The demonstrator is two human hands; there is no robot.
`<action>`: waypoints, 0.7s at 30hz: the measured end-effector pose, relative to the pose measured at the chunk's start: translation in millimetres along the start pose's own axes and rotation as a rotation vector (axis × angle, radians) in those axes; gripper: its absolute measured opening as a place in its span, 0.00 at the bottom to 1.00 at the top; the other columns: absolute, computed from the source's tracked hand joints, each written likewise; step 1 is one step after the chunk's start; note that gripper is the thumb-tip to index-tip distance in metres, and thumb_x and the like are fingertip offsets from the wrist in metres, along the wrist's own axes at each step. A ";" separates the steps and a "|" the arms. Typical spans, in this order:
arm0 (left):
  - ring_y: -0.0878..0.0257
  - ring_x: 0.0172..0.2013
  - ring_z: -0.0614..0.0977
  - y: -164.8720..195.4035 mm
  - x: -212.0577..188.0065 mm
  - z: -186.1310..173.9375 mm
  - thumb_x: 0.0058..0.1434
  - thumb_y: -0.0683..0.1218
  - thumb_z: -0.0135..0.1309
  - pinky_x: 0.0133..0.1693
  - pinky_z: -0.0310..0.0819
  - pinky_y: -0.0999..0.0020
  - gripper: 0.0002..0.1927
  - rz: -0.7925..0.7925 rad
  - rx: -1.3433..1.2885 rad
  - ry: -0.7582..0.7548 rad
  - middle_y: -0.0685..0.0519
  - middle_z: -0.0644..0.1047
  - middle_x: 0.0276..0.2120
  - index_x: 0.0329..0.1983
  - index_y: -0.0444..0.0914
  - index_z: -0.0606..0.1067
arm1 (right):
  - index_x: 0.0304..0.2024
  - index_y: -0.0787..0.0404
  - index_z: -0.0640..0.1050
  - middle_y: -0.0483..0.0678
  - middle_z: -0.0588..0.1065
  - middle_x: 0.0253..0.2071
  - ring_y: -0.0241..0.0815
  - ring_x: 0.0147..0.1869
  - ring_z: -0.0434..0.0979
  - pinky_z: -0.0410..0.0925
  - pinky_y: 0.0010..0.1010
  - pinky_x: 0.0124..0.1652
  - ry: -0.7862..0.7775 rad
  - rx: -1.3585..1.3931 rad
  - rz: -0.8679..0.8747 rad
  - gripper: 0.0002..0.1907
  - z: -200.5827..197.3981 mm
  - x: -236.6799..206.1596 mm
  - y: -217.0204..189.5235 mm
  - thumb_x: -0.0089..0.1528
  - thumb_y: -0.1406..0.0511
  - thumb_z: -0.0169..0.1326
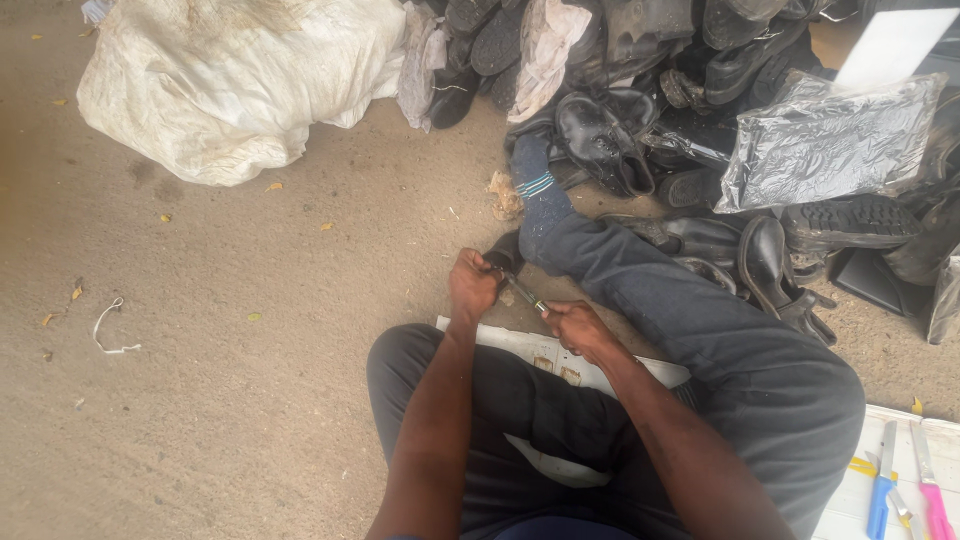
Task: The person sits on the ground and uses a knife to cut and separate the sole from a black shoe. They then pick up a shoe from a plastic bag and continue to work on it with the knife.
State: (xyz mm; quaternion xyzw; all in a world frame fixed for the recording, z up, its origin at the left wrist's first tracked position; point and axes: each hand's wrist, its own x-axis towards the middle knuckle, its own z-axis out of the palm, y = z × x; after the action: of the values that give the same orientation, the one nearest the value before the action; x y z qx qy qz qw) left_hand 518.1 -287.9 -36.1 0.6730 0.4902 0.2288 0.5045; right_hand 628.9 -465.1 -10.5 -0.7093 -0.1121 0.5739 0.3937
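My left hand (pixel 472 285) is closed around a dark shoe (pixel 503 252) held low between my knees, mostly hidden by the fingers. My right hand (pixel 577 327) grips the handle of a thin metal tool (pixel 524 291) whose tip points up-left into the shoe beside the left hand. I sit on the ground in dark trousers, my right leg stretched out with a dark sock with light stripes (pixel 540 195). A white board (pixel 560 360) lies under my legs.
A heap of black shoes (pixel 640 120) and a crumpled clear plastic bag (pixel 825 140) lie ahead on the right. A large white sack (pixel 235 80) sits at the top left. A white tray (pixel 850 495) holds a blue-handled knife (pixel 880 490) and pink-handled tool (pixel 932 495).
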 end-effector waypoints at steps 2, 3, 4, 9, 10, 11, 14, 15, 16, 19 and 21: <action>0.61 0.32 0.80 -0.3 1.0 -0.2 0.47 0.39 0.68 0.37 0.76 0.65 0.19 -0.009 0.036 -0.006 0.51 0.79 0.30 0.35 0.38 0.69 | 0.66 0.60 0.72 0.44 0.66 0.22 0.30 0.15 0.55 0.49 0.27 0.14 -0.017 0.034 0.019 0.24 -0.3 1.7 1.2 0.67 0.64 0.51; 0.61 0.31 0.80 -0.1 1.3 -0.5 0.47 0.40 0.68 0.36 0.76 0.65 0.19 -0.010 0.042 -0.012 0.51 0.79 0.30 0.34 0.38 0.69 | 0.67 0.60 0.71 0.44 0.66 0.22 0.30 0.15 0.55 0.50 0.27 0.14 -0.016 0.057 0.035 0.25 0.1 4.2 0.8 0.67 0.64 0.51; 0.61 0.31 0.80 0.0 1.2 -0.8 0.47 0.40 0.68 0.36 0.76 0.65 0.19 -0.015 0.049 -0.018 0.51 0.79 0.30 0.34 0.38 0.69 | 0.67 0.60 0.70 0.43 0.67 0.23 0.30 0.15 0.55 0.50 0.27 0.14 -0.018 0.080 0.055 0.25 1.3 6.4 0.7 0.67 0.65 0.51; 0.62 0.31 0.80 -1.2 0.7 -2.6 0.46 0.39 0.69 0.36 0.75 0.66 0.19 0.024 0.014 0.001 0.51 0.79 0.29 0.33 0.37 0.68 | 0.66 0.66 0.71 0.43 0.66 0.23 0.29 0.15 0.54 0.49 0.26 0.14 -0.062 0.243 0.035 0.24 9.4 10.2 4.3 0.68 0.65 0.50; 0.62 0.30 0.79 -1.7 1.0 -2.8 0.46 0.39 0.69 0.36 0.75 0.66 0.20 0.035 0.005 0.004 0.51 0.78 0.28 0.33 0.37 0.68 | 0.67 0.65 0.70 0.43 0.66 0.24 0.30 0.15 0.54 0.49 0.26 0.14 -0.066 0.281 0.042 0.24 10.3 8.6 5.8 0.68 0.64 0.49; 0.62 0.30 0.79 -2.5 1.2 -3.2 0.45 0.38 0.69 0.36 0.75 0.66 0.20 0.040 -0.004 0.007 0.51 0.78 0.28 0.33 0.37 0.67 | 0.67 0.64 0.70 0.43 0.66 0.24 0.30 0.15 0.54 0.49 0.26 0.14 -0.060 0.279 0.076 0.24 10.9 6.8 7.0 0.68 0.64 0.50; 0.64 0.30 0.79 -4.2 3.6 -4.9 0.45 0.38 0.68 0.34 0.75 0.67 0.19 -0.038 -0.059 -0.036 0.52 0.78 0.29 0.34 0.39 0.68 | 0.67 0.62 0.70 0.44 0.66 0.23 0.30 0.15 0.54 0.49 0.26 0.14 -0.042 0.264 0.124 0.25 13.9 5.1 5.6 0.67 0.64 0.50; 0.64 0.30 0.79 -4.6 4.4 -5.5 0.45 0.38 0.68 0.34 0.75 0.67 0.20 -0.032 -0.059 -0.037 0.52 0.78 0.29 0.33 0.39 0.68 | 0.66 0.62 0.71 0.43 0.66 0.23 0.30 0.15 0.54 0.48 0.26 0.14 -0.041 0.253 0.118 0.25 15.8 5.6 4.2 0.67 0.64 0.50; 0.64 0.30 0.79 -4.9 4.5 -6.3 0.45 0.37 0.68 0.34 0.75 0.67 0.20 -0.026 -0.057 -0.038 0.52 0.78 0.29 0.33 0.38 0.68 | 0.66 0.62 0.72 0.43 0.66 0.23 0.30 0.14 0.54 0.48 0.26 0.14 -0.042 0.244 0.111 0.24 19.1 6.6 2.0 0.67 0.64 0.51; 0.63 0.30 0.78 -5.6 4.7 -7.6 0.44 0.37 0.69 0.34 0.74 0.68 0.21 0.006 -0.079 -0.026 0.51 0.78 0.29 0.33 0.38 0.68 | 0.64 0.62 0.74 0.42 0.65 0.22 0.29 0.15 0.55 0.50 0.25 0.15 -0.019 0.116 -0.007 0.22 31.6 9.1 -2.1 0.68 0.64 0.50; 0.63 0.30 0.78 -5.5 4.1 -8.0 0.44 0.36 0.69 0.34 0.74 0.68 0.20 0.015 -0.080 -0.015 0.51 0.78 0.29 0.33 0.38 0.68 | 0.63 0.60 0.76 0.41 0.64 0.21 0.29 0.15 0.54 0.50 0.26 0.15 0.001 0.136 0.011 0.21 38.8 7.1 0.8 0.68 0.64 0.50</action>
State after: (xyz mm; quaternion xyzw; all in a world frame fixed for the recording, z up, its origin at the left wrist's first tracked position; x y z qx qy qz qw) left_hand 511.0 -280.6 -38.7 0.6577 0.4719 0.2469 0.5328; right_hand 595.9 -444.6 -17.4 -0.6819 -0.0688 0.5817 0.4380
